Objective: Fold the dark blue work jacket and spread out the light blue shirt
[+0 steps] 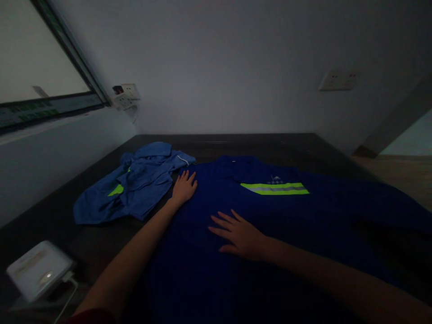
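Note:
A dark blue work jacket [270, 216] lies spread out across the dark table, its collar toward the wall. A yellow-green and grey reflective strip [275, 189] crosses its chest below a small pale logo. My left hand [184, 186] rests with fingers spread on the jacket's left shoulder area. Over the middle of the front, my right hand [238, 236] lies palm down, fingers apart. The lower part of the jacket fades into shadow. Beside my left hand lies a rumpled lighter blue garment [135, 180] with yellow-green patches.
A white box-shaped device [40, 270] with a cable stands at the table's near left. The table [209, 140] meets a pale wall at the back. Wall sockets [338, 81] are at right, more sockets [130, 92] at left. A window [40, 54] fills the upper left.

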Available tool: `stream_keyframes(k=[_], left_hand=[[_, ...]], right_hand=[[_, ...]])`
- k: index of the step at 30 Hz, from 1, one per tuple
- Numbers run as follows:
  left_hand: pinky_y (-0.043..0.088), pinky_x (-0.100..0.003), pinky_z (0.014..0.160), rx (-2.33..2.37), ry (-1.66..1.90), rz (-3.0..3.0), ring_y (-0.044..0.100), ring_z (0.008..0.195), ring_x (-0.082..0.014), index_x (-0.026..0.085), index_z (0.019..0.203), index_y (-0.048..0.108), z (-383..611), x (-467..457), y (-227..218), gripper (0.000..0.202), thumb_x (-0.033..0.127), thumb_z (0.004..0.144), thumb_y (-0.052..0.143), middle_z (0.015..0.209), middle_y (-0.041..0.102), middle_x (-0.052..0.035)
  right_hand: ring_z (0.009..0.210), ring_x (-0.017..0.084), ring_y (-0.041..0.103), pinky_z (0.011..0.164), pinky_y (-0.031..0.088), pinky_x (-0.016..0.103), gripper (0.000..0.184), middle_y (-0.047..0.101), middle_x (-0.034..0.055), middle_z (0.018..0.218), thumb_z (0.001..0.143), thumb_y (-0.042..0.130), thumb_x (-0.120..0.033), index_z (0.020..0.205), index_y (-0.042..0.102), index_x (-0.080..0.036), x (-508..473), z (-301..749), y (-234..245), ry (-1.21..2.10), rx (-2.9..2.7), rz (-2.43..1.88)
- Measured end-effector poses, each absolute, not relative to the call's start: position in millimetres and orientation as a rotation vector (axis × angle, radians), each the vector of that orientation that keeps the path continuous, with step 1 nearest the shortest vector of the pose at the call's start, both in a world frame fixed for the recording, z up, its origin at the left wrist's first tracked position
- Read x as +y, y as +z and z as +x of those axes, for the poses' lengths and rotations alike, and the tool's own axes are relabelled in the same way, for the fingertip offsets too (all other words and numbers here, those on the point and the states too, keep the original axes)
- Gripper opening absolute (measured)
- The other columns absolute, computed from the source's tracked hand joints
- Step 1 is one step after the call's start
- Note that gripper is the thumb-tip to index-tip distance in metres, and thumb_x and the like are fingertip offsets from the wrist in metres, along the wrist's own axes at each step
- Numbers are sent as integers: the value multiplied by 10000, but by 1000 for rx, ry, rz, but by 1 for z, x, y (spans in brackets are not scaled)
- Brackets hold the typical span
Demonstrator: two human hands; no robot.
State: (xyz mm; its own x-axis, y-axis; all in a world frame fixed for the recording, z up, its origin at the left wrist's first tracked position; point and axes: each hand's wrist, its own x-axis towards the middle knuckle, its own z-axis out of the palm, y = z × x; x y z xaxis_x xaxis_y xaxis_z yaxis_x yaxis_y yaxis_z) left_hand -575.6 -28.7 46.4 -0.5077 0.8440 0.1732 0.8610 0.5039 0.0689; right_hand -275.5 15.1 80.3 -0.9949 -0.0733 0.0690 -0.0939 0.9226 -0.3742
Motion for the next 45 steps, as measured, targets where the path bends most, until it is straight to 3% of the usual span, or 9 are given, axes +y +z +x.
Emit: stream_keyframes(k=[4,10,16,18,25,29,34,39,45], left_hand=[[197,-507,1132,-2632,-195,-1541,206,1424,-287,245,1472,300,-585,-34,44,555,455,959,281,1532,286,-96],[186,-490,1139,-2622,-167,-1586,205,1426,-278,257,1472,299,-588,-35,46,548,454,961,294,1537,272,-96],[156,-521,1144,-2500,-203,-1565,249,1413,-273,212,1413,418,-583,-37,49,490,377,964,316,1495,353,-128],[132,-521,1153,-2416,-217,-1584,252,1413,-261,199,1386,456,-582,-37,50,465,334,961,326,1487,367,-127],[278,-476,1117,-2426,-177,-1658,269,1403,-284,210,1431,394,-587,-35,44,482,324,967,331,1490,364,-126],[298,-479,1104,-2448,-123,-1665,273,1398,-300,255,1453,347,-591,-33,39,497,363,968,343,1514,317,-118],[286,-468,1110,-2445,-128,-1657,271,1398,-298,261,1461,329,-591,-34,39,506,381,969,340,1517,301,-133],[275,-490,1112,-2401,-173,-1668,283,1399,-271,271,1450,350,-588,-36,43,490,349,967,326,1525,297,-100],[260,-504,1115,-2420,-146,-1681,289,1398,-268,253,1431,390,-586,-35,45,480,328,965,306,1509,333,-101]], right_hand=[[1441,248,117,1152,92,556,595,199,30,1554,934,323,-576,1476,237,-346,14,-257,68,592,-3053,136],[1443,228,107,1168,76,524,602,209,-7,1550,929,366,-558,1478,192,-381,19,-236,70,659,-3047,97],[1404,203,268,1173,142,472,483,424,54,1459,945,370,-513,1341,512,-275,12,-253,90,719,-2980,62],[1392,184,295,1177,148,441,460,454,64,1438,959,361,-479,1311,540,-242,5,-276,101,668,-2939,119],[1415,257,226,1138,191,547,618,322,116,1509,941,363,-539,1404,403,-132,-10,-343,91,537,-3032,362],[1424,235,199,1158,121,532,647,289,85,1527,934,357,-561,1447,325,-169,-7,-332,75,570,-3021,388],[1423,216,205,1163,109,510,597,307,81,1520,937,401,-521,1431,357,-189,-7,-319,84,669,-2988,364],[1382,184,315,1153,232,419,486,421,91,1460,957,431,-405,1372,453,-152,9,-297,101,842,-2890,104],[1378,235,324,1132,296,435,513,393,162,1464,937,460,-357,1378,450,-95,71,-266,96,600,-2824,-385]])
